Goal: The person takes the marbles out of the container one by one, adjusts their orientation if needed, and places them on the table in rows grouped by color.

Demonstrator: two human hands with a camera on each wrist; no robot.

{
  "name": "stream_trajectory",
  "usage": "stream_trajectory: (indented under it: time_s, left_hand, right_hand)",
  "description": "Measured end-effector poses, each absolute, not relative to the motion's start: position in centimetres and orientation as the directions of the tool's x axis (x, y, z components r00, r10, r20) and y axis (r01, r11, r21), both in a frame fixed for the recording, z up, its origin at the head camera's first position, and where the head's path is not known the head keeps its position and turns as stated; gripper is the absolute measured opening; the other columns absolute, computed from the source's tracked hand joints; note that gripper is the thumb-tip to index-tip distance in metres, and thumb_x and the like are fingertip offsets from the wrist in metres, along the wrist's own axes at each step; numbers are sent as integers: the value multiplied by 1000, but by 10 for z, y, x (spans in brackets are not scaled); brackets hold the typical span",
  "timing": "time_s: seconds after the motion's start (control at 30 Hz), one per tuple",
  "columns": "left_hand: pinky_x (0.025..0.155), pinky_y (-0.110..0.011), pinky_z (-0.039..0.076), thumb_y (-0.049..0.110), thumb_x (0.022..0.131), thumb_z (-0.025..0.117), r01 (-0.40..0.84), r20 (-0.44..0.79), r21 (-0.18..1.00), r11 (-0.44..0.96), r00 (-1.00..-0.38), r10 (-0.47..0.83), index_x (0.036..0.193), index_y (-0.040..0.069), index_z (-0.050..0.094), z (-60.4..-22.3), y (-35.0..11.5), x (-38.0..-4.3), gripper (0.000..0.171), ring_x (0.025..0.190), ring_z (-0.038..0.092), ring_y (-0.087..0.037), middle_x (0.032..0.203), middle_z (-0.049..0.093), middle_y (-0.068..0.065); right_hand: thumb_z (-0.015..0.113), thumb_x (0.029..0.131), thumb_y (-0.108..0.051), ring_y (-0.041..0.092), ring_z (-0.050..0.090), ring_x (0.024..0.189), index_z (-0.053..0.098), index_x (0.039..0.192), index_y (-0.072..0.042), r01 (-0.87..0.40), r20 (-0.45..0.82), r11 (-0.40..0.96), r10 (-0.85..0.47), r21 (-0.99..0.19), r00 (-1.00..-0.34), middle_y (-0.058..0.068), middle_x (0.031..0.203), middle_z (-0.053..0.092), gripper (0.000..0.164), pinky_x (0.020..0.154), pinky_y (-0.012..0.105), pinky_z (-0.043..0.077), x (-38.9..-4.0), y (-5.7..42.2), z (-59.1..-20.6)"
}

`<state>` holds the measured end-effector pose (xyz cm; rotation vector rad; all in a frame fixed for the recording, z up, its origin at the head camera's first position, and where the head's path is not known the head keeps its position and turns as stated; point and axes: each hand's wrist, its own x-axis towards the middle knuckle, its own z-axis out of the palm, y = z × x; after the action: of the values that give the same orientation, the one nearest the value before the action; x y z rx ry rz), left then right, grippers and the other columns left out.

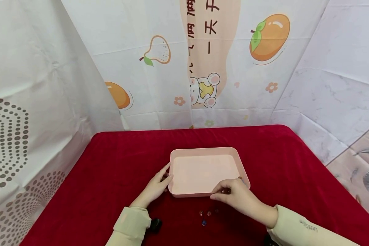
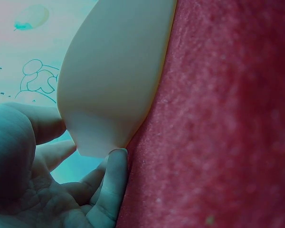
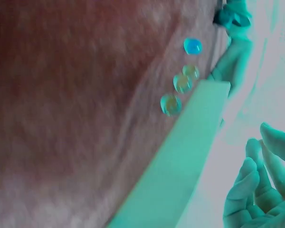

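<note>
Tray, shallow, rectangular, pale pink, round-cornered [image 1: 200, 171]: lying on a red, velvety tablecloth [image 1: 132, 160], before a white fruit-printed curtain [image 1: 129, 24].

Left hand [image 1: 154, 188], one: gripping the tray's left end, fingers and thumb closing on its wall.

Right hand [image 1: 240, 196], one: hovering at the tray's front right portion, fingers bending, thumb and fingertips converging; whether they are holding anything, cannot tell.

Blue glassy marble [image 1: 204, 222], one: resting on the cloth in front of the tray.

Orange-centred clear glass marbles [image 1: 209, 213], three: sitting beside it, nearer the tray.

Small brownish round piece [image 1: 240, 177], one: lying inside the tray, near its right wall.
</note>
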<state>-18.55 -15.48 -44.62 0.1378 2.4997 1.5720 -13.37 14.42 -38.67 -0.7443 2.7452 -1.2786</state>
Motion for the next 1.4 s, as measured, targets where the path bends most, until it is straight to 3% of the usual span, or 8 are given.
stream_trajectory:
  time_s: [0.03,0.1,0.17,0.47,0.7,1.07,1.4]
  left_hand:
    - [68,-32,54,21,103,54,-20,-107,900,436,-979,176,156,13,31,-446,-155,-185,58,90,60,-18,120,57,-17]
    - [68,-32,54,21,103,53,-19,-107,899,437,-978,177,156,13,31,-446,-155,-185,58,90,60,-18,119,57,-17]
    - [68,-31,54,21,103,53,-20,-107,899,437,-978,177,156,14,31,-446,-155,-185,58,89,60,-17,119,57,-17]
    - [68,-31,54,21,103,53,-16,-102,901,433,-979,176,156,13,31,-445,-155,-184,58,87,60,-18,118,57,-17]
    - [68,-32,54,22,103,54,-21,-105,900,435,-980,170,156,14,31,-445,-155,-183,58,88,60,-18,119,56,-17]
    - [69,-32,55,21,104,52,-23,-111,898,440,-978,176,157,13,30,-445,-155,-184,58,90,60,-18,121,56,-18]
    - [69,-34,55,23,103,53,-12,-101,904,427,-977,187,157,13,30,-444,-155,-183,59,91,60,-19,122,55,-18]
  right_hand:
    - [79,84,-25,-3,51,65,75,80,-23,-400,163,556,-426,-728,-890,-16,72,67,6,89,34,48,-136,147,-384]
    - [79,84,-25,-2,51,64,77,81,-21,-385,151,570,-415,-726,-897,-14,73,67,5,61,23,47,-140,152,-378]
    - [79,84,-24,0,50,62,78,83,-19,-375,145,582,-403,-721,-903,-11,74,68,5,56,20,45,-145,157,-372]
    - [79,84,-22,5,56,59,79,87,-12,-328,81,650,-380,-686,-922,-4,80,74,10,54,22,48,-163,177,-357]
    - [79,83,-21,8,52,55,79,89,-12,-288,48,695,-344,-659,-938,-3,80,73,11,52,23,44,-172,189,-363]
    - [77,86,-19,12,55,72,79,89,-11,-231,32,744,-272,-627,-962,-2,84,74,9,57,23,44,-186,208,-373]
    - [77,83,-17,12,59,76,80,91,-10,-232,77,796,-229,-559,-970,1,88,75,10,62,24,46,-192,214,-386]
